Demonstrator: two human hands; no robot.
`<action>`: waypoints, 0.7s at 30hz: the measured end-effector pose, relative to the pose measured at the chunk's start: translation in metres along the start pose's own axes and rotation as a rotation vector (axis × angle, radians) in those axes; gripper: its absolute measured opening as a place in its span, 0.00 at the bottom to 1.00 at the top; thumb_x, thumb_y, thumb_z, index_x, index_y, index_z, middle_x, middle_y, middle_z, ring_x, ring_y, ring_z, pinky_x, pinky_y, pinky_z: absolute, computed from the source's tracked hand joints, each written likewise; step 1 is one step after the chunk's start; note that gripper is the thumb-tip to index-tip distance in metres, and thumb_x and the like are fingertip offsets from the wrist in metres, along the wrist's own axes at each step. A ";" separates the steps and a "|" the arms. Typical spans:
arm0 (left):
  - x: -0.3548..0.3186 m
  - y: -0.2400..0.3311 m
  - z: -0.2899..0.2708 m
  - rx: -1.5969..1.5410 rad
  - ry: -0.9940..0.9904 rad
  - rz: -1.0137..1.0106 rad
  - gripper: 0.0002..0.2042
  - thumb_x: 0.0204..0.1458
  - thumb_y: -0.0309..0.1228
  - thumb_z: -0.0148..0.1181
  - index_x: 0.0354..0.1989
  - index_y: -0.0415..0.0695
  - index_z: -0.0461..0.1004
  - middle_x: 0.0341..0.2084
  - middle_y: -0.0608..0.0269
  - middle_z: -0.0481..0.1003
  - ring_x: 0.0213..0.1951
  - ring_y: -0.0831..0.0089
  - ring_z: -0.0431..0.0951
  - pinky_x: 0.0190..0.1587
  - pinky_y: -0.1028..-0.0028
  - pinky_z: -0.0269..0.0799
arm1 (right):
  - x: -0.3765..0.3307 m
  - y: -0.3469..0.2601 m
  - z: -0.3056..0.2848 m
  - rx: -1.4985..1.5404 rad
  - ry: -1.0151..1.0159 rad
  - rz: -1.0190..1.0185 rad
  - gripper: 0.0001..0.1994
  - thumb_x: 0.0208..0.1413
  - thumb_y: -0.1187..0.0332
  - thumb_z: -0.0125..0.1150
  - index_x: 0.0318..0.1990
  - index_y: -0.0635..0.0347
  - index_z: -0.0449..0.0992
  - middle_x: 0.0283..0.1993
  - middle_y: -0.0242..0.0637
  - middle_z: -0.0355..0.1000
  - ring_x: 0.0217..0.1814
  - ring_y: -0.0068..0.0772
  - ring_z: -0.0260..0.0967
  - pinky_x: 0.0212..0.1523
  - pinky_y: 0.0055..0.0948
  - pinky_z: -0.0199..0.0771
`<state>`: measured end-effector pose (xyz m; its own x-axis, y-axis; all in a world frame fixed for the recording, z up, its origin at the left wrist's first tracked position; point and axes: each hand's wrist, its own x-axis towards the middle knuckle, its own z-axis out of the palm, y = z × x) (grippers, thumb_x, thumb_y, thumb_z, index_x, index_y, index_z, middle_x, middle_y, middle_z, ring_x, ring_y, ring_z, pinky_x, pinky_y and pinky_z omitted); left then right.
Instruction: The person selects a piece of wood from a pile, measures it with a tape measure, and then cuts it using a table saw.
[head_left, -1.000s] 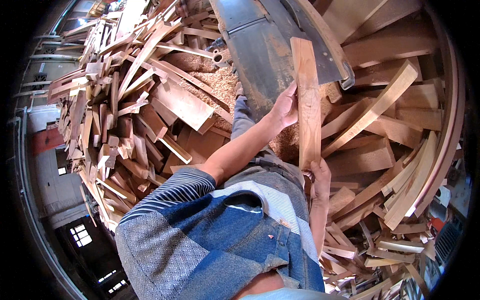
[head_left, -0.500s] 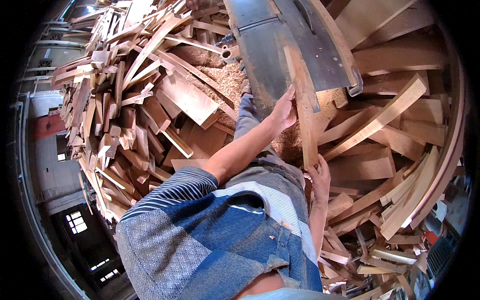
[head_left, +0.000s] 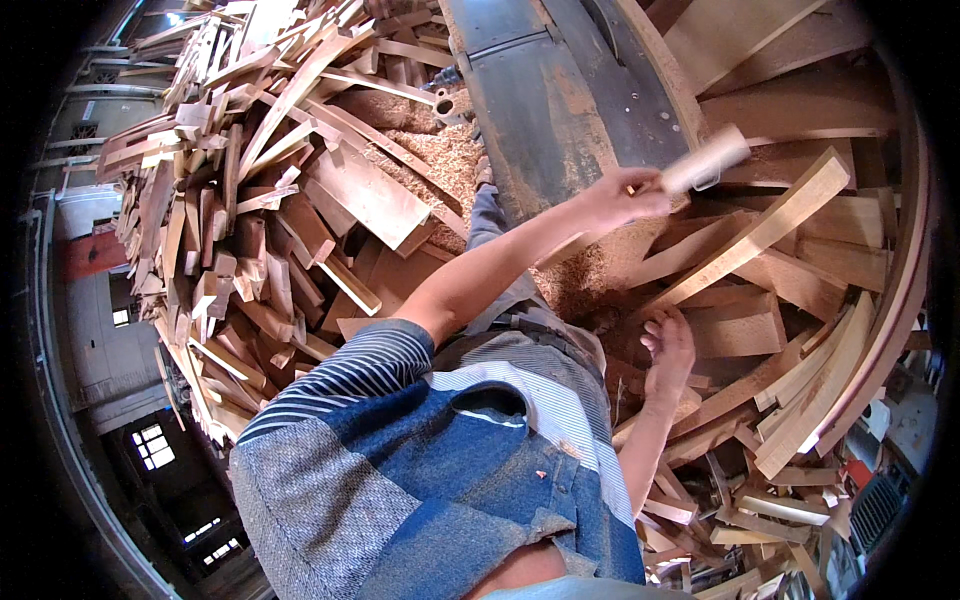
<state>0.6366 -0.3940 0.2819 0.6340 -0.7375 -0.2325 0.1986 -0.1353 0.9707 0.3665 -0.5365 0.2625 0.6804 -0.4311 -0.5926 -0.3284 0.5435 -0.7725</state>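
Swung sideways, pale wood piece (head_left: 705, 160), left hand (head_left: 620, 195)

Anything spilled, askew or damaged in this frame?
Yes. Sawdust lies spilled in drifts beside the dark machine bed. Offcuts are heaped crisscross at every angle, and curved strips lie loose on the other side. The left hand holds a pale wood piece; the right hand is open.

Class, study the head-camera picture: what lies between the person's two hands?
Between the left hand, gripping a pale wooden piece, and the open right hand lies a heap of tan sawdust, as the head view shows.
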 end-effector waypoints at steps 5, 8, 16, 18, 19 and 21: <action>-0.005 -0.017 0.021 1.096 -0.221 0.535 0.24 0.44 0.56 0.73 0.42 0.51 0.80 0.48 0.66 0.76 0.48 0.67 0.71 0.54 0.58 0.68 | 0.005 -0.012 -0.032 0.356 0.112 0.120 0.30 0.72 0.41 0.43 0.66 0.58 0.64 0.51 0.40 0.74 0.45 0.31 0.72 0.39 0.29 0.76; -0.011 -0.038 0.016 1.266 -0.444 0.536 0.24 0.36 0.47 0.77 0.42 0.54 0.81 0.51 0.67 0.73 0.57 0.61 0.67 0.59 0.55 0.67 | 0.010 0.003 -0.038 0.284 0.030 0.193 0.24 0.73 0.47 0.46 0.59 0.58 0.70 0.47 0.37 0.74 0.42 0.29 0.73 0.37 0.27 0.75; -0.032 -0.085 -0.030 1.338 -0.456 0.324 0.18 0.43 0.33 0.70 0.46 0.50 0.80 0.65 0.54 0.66 0.74 0.49 0.53 0.75 0.47 0.45 | 0.044 0.108 0.011 -0.173 -0.016 0.275 0.07 0.67 0.68 0.59 0.38 0.62 0.74 0.34 0.37 0.75 0.31 0.28 0.75 0.24 0.26 0.77; -0.046 -0.092 -0.048 1.244 -0.186 0.254 0.20 0.45 0.33 0.68 0.49 0.47 0.77 0.65 0.49 0.66 0.75 0.46 0.49 0.76 0.45 0.42 | 0.056 0.114 0.039 -0.198 -0.042 0.306 0.08 0.67 0.67 0.58 0.36 0.62 0.74 0.34 0.37 0.75 0.29 0.28 0.75 0.22 0.27 0.77; -0.047 -0.098 -0.055 1.192 -0.057 0.226 0.21 0.46 0.33 0.67 0.51 0.45 0.76 0.65 0.47 0.65 0.76 0.44 0.48 0.76 0.44 0.40 | 0.061 0.117 0.050 -0.197 -0.055 0.310 0.09 0.68 0.66 0.57 0.36 0.62 0.74 0.34 0.36 0.75 0.28 0.28 0.75 0.22 0.26 0.76; -0.042 -0.116 -0.068 1.245 0.183 0.134 0.27 0.57 0.41 0.61 0.61 0.37 0.69 0.68 0.43 0.61 0.77 0.42 0.45 0.77 0.45 0.37 | 0.073 0.119 0.071 -0.262 -0.113 0.265 0.11 0.69 0.64 0.56 0.38 0.63 0.75 0.33 0.36 0.75 0.28 0.29 0.76 0.22 0.26 0.76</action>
<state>0.6373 -0.3024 0.1752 0.7083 -0.7049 -0.0363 -0.6476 -0.6694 0.3640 0.4235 -0.4524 0.1440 0.6128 -0.2103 -0.7617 -0.6486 0.4169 -0.6369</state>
